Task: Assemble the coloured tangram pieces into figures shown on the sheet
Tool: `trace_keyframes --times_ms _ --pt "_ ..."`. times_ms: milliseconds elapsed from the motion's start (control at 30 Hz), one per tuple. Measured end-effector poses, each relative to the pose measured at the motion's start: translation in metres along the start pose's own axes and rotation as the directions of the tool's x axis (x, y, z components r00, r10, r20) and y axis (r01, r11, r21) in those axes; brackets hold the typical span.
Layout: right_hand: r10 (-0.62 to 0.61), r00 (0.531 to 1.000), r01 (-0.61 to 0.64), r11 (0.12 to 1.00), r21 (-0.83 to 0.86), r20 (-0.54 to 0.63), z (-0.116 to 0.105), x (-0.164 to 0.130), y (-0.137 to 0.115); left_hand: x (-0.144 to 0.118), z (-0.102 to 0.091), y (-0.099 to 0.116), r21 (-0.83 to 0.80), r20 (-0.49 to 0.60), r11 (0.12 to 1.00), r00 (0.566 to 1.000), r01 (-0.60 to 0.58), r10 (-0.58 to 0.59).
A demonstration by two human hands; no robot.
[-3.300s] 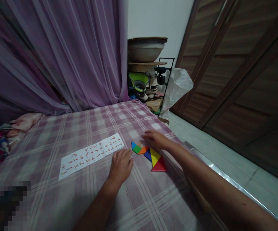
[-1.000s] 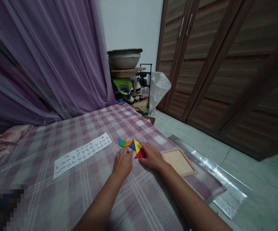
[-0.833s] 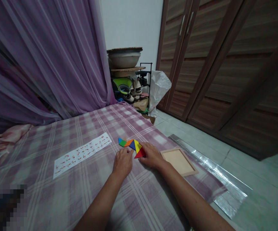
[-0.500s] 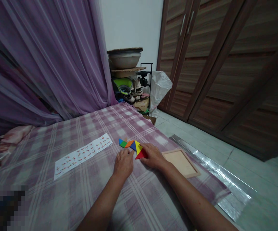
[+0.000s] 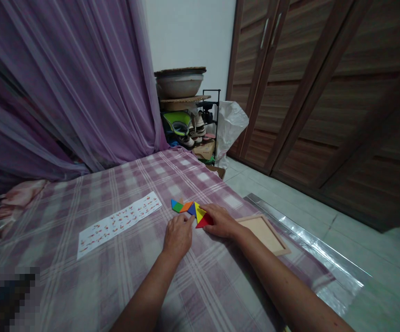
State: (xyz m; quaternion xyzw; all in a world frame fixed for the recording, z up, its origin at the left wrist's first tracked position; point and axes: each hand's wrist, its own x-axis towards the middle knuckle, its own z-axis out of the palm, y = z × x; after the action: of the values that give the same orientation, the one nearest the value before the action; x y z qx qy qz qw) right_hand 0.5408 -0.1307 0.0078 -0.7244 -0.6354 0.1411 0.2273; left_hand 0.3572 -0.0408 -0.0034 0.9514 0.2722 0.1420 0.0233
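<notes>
Flat coloured tangram pieces lie in a joined, bent row on the bed. From the left come a small blue triangle (image 5: 174, 203), a green piece (image 5: 178, 207), an orange parallelogram (image 5: 186, 206), a dark blue triangle (image 5: 192, 210), a yellow triangle (image 5: 199, 213) and a red triangle (image 5: 204, 222). My right hand (image 5: 220, 221) is closed over the red triangle's right side, its fingertips reaching onto the yellow one and its thumb by the red one's lower edge. My left hand (image 5: 178, 233) rests on the cloth just below the row, thumb stretched toward the dark blue triangle, holding nothing visible.
A long white sheet with small printed figures (image 5: 119, 223) lies on the left of the checked bedspread (image 5: 131, 276). A shallow wooden tray (image 5: 280, 249) sits near the bed's right edge, partly behind my right forearm. Beyond are a loaded shoe rack (image 5: 217, 120) and a wardrobe (image 5: 310, 92).
My right hand has shifted very slightly to the right, and the red triangle's lower tip with it. My left hand stays in nearly the same place.
</notes>
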Motion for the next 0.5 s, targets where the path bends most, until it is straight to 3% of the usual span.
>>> trace_keyframes --times_ms 500 --pt "-0.004 0.999 0.005 1.0 -0.017 0.045 -0.0055 0.0042 -0.0042 0.0042 -0.0017 -0.0045 0.032 0.005 0.998 0.999 -0.052 0.052"
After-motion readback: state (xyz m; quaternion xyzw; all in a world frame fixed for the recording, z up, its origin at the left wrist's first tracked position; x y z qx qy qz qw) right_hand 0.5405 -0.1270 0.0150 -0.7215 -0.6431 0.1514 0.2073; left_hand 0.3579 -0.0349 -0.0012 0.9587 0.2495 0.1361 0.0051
